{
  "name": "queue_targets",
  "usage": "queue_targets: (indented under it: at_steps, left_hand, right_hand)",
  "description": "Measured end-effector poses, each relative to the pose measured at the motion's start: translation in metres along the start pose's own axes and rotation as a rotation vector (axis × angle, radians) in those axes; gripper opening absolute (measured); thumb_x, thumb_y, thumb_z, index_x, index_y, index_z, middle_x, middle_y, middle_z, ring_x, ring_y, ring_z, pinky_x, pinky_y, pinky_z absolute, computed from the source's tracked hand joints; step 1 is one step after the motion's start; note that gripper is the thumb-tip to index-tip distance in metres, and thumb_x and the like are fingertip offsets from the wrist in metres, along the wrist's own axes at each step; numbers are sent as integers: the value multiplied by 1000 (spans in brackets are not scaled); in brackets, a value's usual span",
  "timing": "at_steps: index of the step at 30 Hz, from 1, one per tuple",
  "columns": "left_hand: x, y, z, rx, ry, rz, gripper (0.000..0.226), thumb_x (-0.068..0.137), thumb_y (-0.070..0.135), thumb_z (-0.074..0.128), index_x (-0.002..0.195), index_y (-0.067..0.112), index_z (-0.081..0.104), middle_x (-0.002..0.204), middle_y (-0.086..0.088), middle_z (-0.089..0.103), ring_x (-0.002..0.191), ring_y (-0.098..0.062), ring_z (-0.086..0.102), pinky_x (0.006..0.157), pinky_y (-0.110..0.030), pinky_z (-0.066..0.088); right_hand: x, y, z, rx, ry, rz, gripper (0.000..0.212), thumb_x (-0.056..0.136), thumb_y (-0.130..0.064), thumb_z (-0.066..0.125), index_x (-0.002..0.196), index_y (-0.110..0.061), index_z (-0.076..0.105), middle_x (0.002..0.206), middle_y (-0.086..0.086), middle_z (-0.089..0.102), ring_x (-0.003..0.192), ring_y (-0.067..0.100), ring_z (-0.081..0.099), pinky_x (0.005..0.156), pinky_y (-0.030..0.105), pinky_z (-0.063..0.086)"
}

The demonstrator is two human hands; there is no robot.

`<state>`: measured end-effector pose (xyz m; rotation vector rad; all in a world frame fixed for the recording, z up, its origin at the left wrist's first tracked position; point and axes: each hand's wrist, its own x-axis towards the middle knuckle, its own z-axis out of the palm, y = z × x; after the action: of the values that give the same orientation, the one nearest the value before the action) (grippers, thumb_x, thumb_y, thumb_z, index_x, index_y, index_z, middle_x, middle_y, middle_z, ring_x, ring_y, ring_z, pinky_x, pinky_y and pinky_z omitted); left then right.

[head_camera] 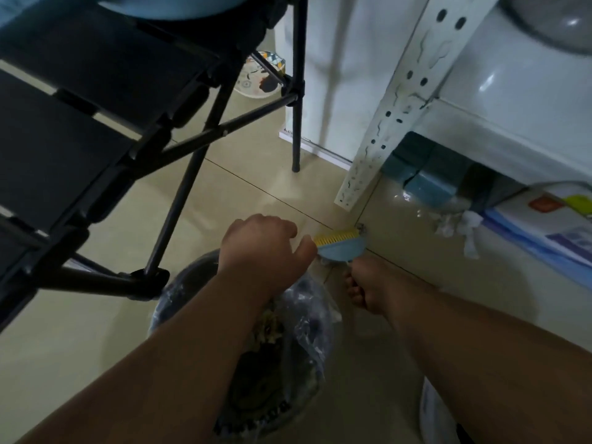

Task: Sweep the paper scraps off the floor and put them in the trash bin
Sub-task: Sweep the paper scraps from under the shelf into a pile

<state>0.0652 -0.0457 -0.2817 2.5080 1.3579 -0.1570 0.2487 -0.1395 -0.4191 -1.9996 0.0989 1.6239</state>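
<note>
Low over the floor (256, 193), both bare arms reach forward above the bin (307, 315), which is lined with a clear bag and holds dark and yellowish rubbish. Left hand (261, 243) curled, knuckles up, fingers closed against the edge of a small blue dustpan (341, 249) with a yellow comb strip; what exactly it pinches is hidden. Right hand (363, 291) fisted around something thin just under the dustpan; object unclear. White paper scraps (461, 224) lie well right of the dustpan, beside a blue box (429, 184) and stacked papers (544, 219). Black folding chair (105, 123) at left; perforated white post (384, 123) stands behind.
</note>
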Motion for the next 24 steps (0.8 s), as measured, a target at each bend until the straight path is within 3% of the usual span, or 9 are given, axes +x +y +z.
queue_targets:
  at_steps: [6, 12, 16, 18, 21, 24]
  left_hand:
    - [-9, 9, 7, -60, -30, 122, 58, 91, 68, 34, 114, 31, 72, 104, 9, 73, 95, -15, 60, 92, -43, 49]
    - [-16, 12, 11, -13, -23, 182, 62, 89, 74, 32, 134, 42, 59, 118, 12, 70, 109, -15, 57, 102, -47, 37]
    - [-21, 11, 11, 26, -51, 162, 67, 86, 76, 35, 139, 41, 56, 129, 14, 65, 123, -14, 52, 108, -49, 28]
    - [-23, 9, 10, 31, -79, 160, 67, 85, 76, 37, 140, 42, 55, 133, 16, 63, 127, -14, 49, 110, -51, 26]
    - [-28, 7, 10, 7, -102, 135, 66, 84, 76, 39, 140, 45, 54, 136, 18, 60, 132, -13, 44, 112, -52, 23]
    - [-36, 10, 11, -23, -107, 81, 64, 85, 72, 44, 141, 44, 53, 144, 17, 55, 139, -13, 38, 117, -54, 19]
  right_hand:
    - [-16, 2, -7, 41, -6, -118, 27, 96, -23, 39, 69, -20, 42, 48, -2, 34, 31, 10, 28, 34, 17, 24]
    - [7, -35, 9, -102, 52, -171, 26, 93, -31, 44, 70, -19, 47, 55, 2, 42, 42, 16, 34, 42, 20, 28]
    - [30, -50, 5, -372, 119, -175, 34, 99, -45, 42, 92, -15, 55, 70, 9, 49, 54, 21, 45, 46, 26, 37]
    - [31, -54, -4, -527, 113, -178, 28, 103, -33, 40, 89, -15, 55, 72, 8, 47, 57, 20, 44, 52, 29, 39]
    - [19, -63, -14, -644, 93, -190, 33, 103, -18, 40, 70, -20, 39, 71, 4, 44, 59, 18, 42, 58, 30, 40]
    - [19, -59, -21, -842, 52, -123, 32, 103, -15, 40, 71, -14, 41, 70, 8, 44, 57, 19, 41, 52, 29, 37]
